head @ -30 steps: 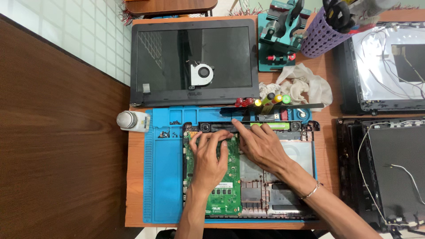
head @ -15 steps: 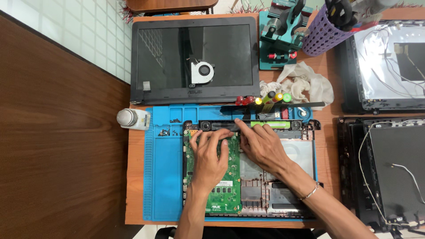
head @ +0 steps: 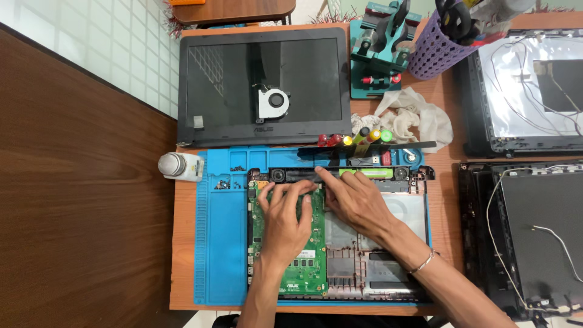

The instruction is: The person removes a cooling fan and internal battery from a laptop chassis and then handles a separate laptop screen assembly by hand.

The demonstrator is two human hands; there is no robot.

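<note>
An opened laptop base [head: 388, 267] lies on a blue work mat [head: 221, 243]. A green circuit board [head: 303, 276] sits in its left half. My left hand [head: 285, 222] rests flat on the board, fingertips near its far edge. My right hand [head: 355, 200] lies beside it, fingers pressing at the board's upper right corner, by the black hinge bar [head: 303, 176]. Neither hand grips anything that I can see.
A laptop lid [head: 264, 85] with a small fan [head: 272, 103] on its screen lies behind the mat. A white bottle [head: 179, 166] stands at the left. Screwdrivers [head: 358, 140], a white cloth [head: 413, 118], a purple tool basket [head: 434, 51] and two more laptop shells [head: 528, 85] lie at right.
Both hands stay on the board; the fingers have shifted only slightly along its far edge.
</note>
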